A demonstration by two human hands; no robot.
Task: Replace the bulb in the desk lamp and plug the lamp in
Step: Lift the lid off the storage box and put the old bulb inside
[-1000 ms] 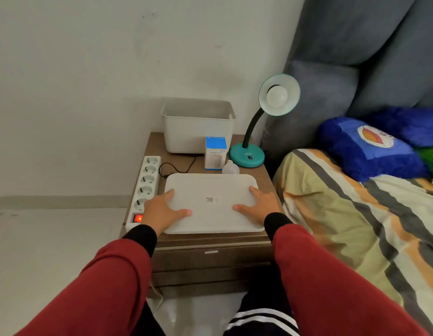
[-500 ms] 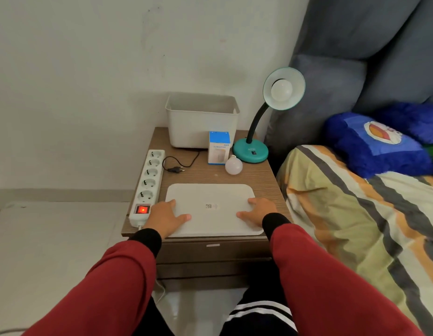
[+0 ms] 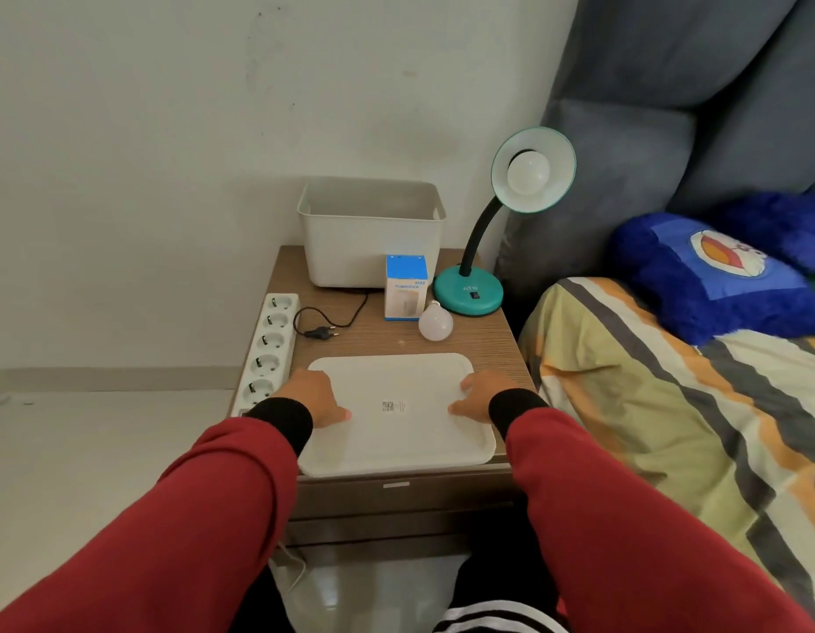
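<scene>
Wooden tabletop [image 3: 483, 340], both hands flat and empty on one white tray [image 3: 396, 431], left hand [image 3: 312, 395], right hand [image 3: 481, 395], beyond them one "HUMIDIFIER" box [image 3: 405, 287], one loose bulb [image 3: 435, 322], one teal "ATN" lamp [image 3: 469, 292].

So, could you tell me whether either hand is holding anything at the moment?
Nothing is held: the left hand and right hand lie flat on the white tray.

Matt wood-grain nightstand [image 3: 483, 344], smooth white plastic tray [image 3: 396, 445] under both palms, glossy teal lamp [image 3: 468, 292], frosted loose bulb [image 3: 435, 323], plush pillow [image 3: 698, 285]

Power strip's [image 3: 269, 347] near end — behind the left hand [image 3: 315, 395].
</scene>
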